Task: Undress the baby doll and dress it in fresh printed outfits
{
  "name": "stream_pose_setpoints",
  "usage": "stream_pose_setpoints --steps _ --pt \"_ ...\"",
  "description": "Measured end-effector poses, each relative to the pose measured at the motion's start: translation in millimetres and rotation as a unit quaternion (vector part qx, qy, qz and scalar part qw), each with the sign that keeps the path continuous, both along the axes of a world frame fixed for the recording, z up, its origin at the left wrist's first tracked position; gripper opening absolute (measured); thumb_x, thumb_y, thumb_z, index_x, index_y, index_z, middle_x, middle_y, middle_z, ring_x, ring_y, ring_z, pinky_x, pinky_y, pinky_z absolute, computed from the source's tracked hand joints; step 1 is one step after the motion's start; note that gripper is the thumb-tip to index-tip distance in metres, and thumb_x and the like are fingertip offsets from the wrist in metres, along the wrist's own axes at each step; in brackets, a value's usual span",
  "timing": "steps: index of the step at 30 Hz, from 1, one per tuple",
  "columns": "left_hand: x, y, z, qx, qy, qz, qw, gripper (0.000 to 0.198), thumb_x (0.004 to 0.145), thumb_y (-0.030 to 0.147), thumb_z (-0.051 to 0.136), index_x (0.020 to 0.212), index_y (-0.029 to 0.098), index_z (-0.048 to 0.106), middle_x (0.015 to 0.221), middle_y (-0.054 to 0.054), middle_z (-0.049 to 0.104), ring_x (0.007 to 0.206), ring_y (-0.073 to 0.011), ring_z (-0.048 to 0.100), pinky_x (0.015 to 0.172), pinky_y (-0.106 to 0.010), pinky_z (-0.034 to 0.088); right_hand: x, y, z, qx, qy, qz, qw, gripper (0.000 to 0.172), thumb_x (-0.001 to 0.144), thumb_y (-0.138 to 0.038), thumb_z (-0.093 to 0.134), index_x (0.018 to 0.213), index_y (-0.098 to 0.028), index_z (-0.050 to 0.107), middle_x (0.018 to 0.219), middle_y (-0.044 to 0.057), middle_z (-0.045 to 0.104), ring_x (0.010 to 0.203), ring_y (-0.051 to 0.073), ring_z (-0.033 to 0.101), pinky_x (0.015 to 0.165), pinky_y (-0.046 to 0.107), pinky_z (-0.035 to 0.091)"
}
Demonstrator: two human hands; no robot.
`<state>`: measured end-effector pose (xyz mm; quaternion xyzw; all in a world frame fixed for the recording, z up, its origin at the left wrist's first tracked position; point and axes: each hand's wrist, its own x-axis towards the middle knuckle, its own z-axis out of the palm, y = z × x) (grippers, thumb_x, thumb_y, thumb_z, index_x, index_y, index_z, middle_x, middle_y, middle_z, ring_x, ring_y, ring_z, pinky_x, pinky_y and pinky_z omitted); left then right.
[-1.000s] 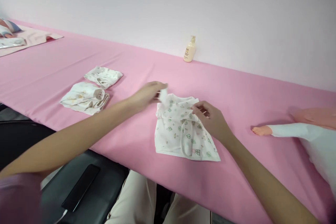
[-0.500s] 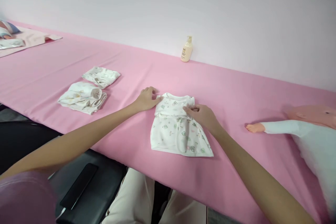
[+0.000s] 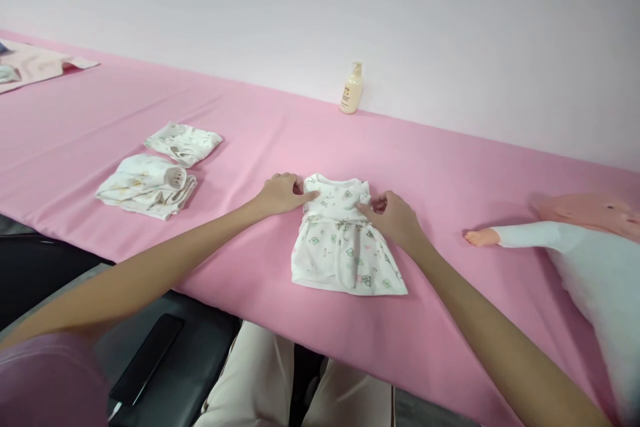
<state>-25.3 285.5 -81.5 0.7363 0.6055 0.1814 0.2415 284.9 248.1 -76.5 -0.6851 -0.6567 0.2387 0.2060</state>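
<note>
Centre frame: left hand (image 3: 283, 194) and right hand (image 3: 391, 215) pinching opposite edges of white, green-printed fabric baby shirt (image 3: 336, 252), on pink cloth-covered table (image 3: 430, 327).

Garment (image 3: 347, 250): our left hand (image 3: 281, 194) and right hand (image 3: 397, 218) touch its upper sides.
Bottle (image 3: 352, 92): we note it standing near wall (image 3: 225, 7).
</note>
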Motion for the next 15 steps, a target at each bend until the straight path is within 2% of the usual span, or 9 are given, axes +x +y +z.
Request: stream_pose_setpoints --steps 2,3,5,8,9,11,13,15 --pt "2 -1 0.6 -0.019 0.003 -0.011 1.0 0.052 0.088 0.076 0.07 0.08 0.025 0.066 0.096 -0.007 0.078 0.099 -0.0321 0.071 0.091 -0.044 0.049 -2 -1 -2.0 0.002 -0.01 -0.01 1.0 0.057 0.085 -0.06 0.086 0.119 -0.021 0.062 0.114 0.011 0.078 0.105 0.028 0.073 0.084 0.036 0.051" --pt "4 -3 0.5 -0.024 0.007 -0.015 1.0 0.052 0.088 0.076 0.07 0.08 0.025 0.066 0.095 -0.006 0.078 0.097 -0.0318 0.071 0.092 -0.045 0.049 -3 -1 -1.3 -0.008 -0.02 -0.009 1.0 0.059 0.085 -0.062 0.086 0.119 -0.02 0.062 0.111 0.011 0.078 0.104 0.029 0.073 0.082 0.036 0.051" --pt "7 -8 0.0 -0.003 0.019 -0.002 1.0 0.05 0.087 0.074 0.072 0.087 0.024 0.067 0.1 -0.008 0.077 0.1 -0.0334 0.069 0.094 -0.046 0.049 -3 3 2.3 -0.057 -0.046 0.012 0.997 0.05 0.086 -0.065 0.083 0.106 -0.021 0.067 0.1 0.009 0.078 0.095 0.03 0.073 0.076 0.036 0.048" --pt "13 -22 -1.1 0.123 0.042 0.02 0.991 0.056 0.091 0.068 0.071 0.118 0.02 0.068 0.127 -0.017 0.071 0.119 -0.0392 0.063 0.102 -0.052 0.049 0 13 10.5 -0.122 -0.034 0.054 0.99 0.042 0.089 -0.063 0.081 0.085 -0.023 0.069 0.086 0.006 0.076 0.085 0.028 0.071 0.07 0.035 0.047" --pt "14 -27 -1.3 0.165 0.044 -0.004 0.985 0.056 0.095 0.064 0.068 0.128 0.018 0.066 0.135 -0.019 0.068 0.124 -0.0397 0.06 0.105 -0.053 0.048 2 16 13.8 -0.131 -0.004 0.062 0.989 0.039 0.09 -0.06 0.081 0.085 -0.023 0.071 0.089 0.006 0.077 0.086 0.028 0.072 0.07 0.035 0.048" --pt "16 -34 -1.8 0.201 0.043 -0.107 0.973 0.045 0.105 0.053 0.058 0.134 0.02 0.066 0.141 -0.018 0.067 0.129 -0.0376 0.057 0.109 -0.053 0.045 5 20 21.6 -0.146 0.082 0.065 0.984 0.031 0.092 -0.052 0.08 0.097 -0.022 0.074 0.103 0.008 0.081 0.094 0.028 0.074 0.074 0.034 0.054" --pt "17 -36 -3.2 0.179 0.032 -0.205 0.962 0.035 0.11 0.046 0.05 0.129 0.025 0.071 0.136 -0.014 0.07 0.128 -0.0346 0.059 0.112 -0.051 0.044 3 22 30.5 -0.17 0.158 0.057 0.971 0.03 0.094 -0.045 0.078 0.112 -0.021 0.073 0.117 0.011 0.081 0.098 0.027 0.076 0.076 0.034 0.058" --pt "15 -32 -5.9 0.137 0.009 -0.242 0.96 0.034 0.11 0.046 0.05 0.124 0.027 0.075 0.13 -0.011 0.074 0.126 -0.0331 0.06 0.116 -0.052 0.042 -8 20 38.2 -0.173 0.2 0.04 0.963 0.041 0.092 -0.039 0.082 0.124 -0.019 0.066 0.123 0.014 0.079 0.095 0.025 0.076 0.07 0.032 0.059"
